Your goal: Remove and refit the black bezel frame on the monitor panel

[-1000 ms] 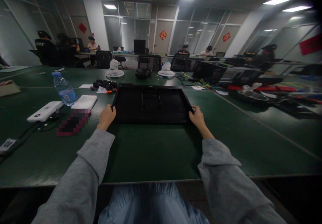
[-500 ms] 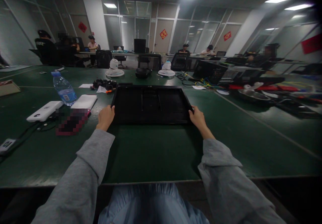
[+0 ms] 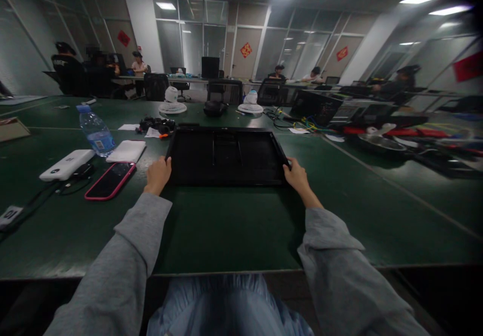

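A wide black tray-like panel point(image 3: 188, 157) with a raised rim lies on the green table point(image 3: 226, 230) in front of me. My left hand point(image 3: 157, 176) grips its left edge, thumb on the rim and the other fingers mostly hidden. On the opposite edge my right hand point(image 3: 297, 176) is closed in the same way. Two thin upright lines and a darker block show in the panel's middle. To the left of my left hand lies a phone with a pink case point(image 3: 110, 181), beside a white notebook point(image 3: 126, 151).
A water bottle point(image 3: 96, 134) and a white power bank point(image 3: 67, 165) with cables stand left. Beyond the panel are two white fans point(image 3: 172, 102), a black pouch point(image 3: 215, 108) and dark small items point(image 3: 155, 125). A pan point(image 3: 383, 144) and electronics lie right. People sit farther back.
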Tool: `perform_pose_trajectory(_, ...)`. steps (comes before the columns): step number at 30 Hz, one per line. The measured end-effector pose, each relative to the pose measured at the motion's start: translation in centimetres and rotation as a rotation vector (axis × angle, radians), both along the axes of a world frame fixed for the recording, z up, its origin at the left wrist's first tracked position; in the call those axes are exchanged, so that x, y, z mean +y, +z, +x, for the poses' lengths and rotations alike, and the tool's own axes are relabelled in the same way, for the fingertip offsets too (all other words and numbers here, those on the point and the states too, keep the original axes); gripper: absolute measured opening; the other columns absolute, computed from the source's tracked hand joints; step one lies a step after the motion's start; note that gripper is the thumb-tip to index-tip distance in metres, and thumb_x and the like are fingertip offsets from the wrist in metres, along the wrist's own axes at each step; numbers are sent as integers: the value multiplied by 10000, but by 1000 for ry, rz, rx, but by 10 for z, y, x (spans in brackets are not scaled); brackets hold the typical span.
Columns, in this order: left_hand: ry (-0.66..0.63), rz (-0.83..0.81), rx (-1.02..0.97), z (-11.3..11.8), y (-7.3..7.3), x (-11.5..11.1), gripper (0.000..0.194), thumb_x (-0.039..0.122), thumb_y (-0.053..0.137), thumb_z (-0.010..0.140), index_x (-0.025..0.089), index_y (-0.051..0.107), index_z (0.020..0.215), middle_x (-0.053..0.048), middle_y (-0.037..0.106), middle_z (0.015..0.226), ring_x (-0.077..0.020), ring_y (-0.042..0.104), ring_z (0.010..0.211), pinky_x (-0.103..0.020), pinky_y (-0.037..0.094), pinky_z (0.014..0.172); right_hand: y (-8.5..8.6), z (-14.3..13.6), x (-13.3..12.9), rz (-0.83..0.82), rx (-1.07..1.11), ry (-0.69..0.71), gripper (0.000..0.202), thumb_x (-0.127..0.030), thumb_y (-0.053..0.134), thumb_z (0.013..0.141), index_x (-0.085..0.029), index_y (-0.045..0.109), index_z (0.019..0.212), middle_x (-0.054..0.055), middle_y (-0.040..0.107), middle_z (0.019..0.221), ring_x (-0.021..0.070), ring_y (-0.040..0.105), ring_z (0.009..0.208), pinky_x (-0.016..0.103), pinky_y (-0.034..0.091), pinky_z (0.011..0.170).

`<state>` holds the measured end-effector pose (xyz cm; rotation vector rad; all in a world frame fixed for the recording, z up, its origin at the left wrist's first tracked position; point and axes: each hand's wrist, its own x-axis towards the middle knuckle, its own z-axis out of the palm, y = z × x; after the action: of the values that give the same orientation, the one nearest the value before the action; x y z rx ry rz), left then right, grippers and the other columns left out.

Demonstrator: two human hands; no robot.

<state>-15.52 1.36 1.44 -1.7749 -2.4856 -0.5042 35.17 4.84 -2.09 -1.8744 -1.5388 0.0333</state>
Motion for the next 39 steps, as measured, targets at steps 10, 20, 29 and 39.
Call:
perform_pose_trajectory(10, 2, 22, -66, -2, -6, 5, 524, 436, 311, 1084, 124, 665, 1312, -246, 759, 1164, -378, 722, 1119, -451, 538, 931, -6, -2, 1, 56, 54, 6, 490, -316, 518, 919, -169, 646, 1369, 171, 771, 1063, 345, 709, 987, 502, 525, 947)
perform_pose_trajectory(20, -25, 69, -133, -7, -5, 4, 514, 447, 330, 1082, 143, 703, 1265, -231, 763, 1199, -377, 717, 1152, -441, 539, 935, -4, 1, 4, 26, 91, 22, 478, -307, 516, 901, -170, 648, 1339, 162, 771, 1063, 338, 724, 1015, 489, 545, 951)
perform_pose_trajectory(29, -32, 66, -99, -3, 0, 3, 523, 448, 334, 1090, 152, 710, 1302, -224, 769, 1174, -370, 716, 1143, -439, 532, 933, -2, 3, 3, 77, 84, 13, 451, -323, 506, 917, -201, 646, 1329, 122, 764, 946, 329, 717, 918, 456, 549, 877)
perform_pose_trajectory(39, 8, 15, -53, -1, -1, 8, 527, 464, 333, 1093, 149, 675, 1341, -241, 761, 1143, -390, 727, 1100, -462, 536, 903, -9, 6, 6, 36, 75, 32, 472, -296, 503, 912, -175, 626, 1351, 157, 768, 1075, 349, 719, 1026, 500, 542, 961)
